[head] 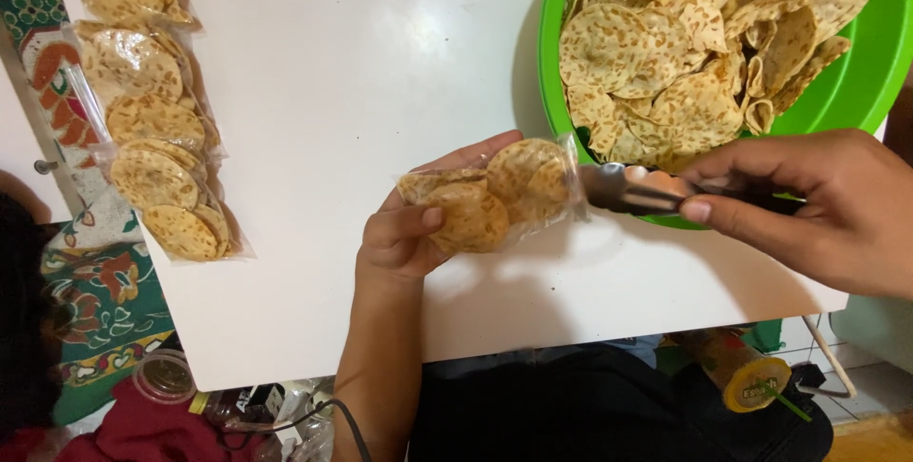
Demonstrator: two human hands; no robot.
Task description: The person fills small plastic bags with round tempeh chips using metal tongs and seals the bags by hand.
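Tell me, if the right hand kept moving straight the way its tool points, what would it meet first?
Most likely the open end of the clear bag of crackers in the left hand; the right hand aims its tool there.

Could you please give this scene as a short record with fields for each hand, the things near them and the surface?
left hand: holds a clear plastic bag of round crackers, lying sideways in the palm
right hand: grips a dark metal stapler, its tip at the open end of the bag
green basin: at the table's far right, full of loose crackers
packed bags: several lying in a row at the left edge
white table: bears everything
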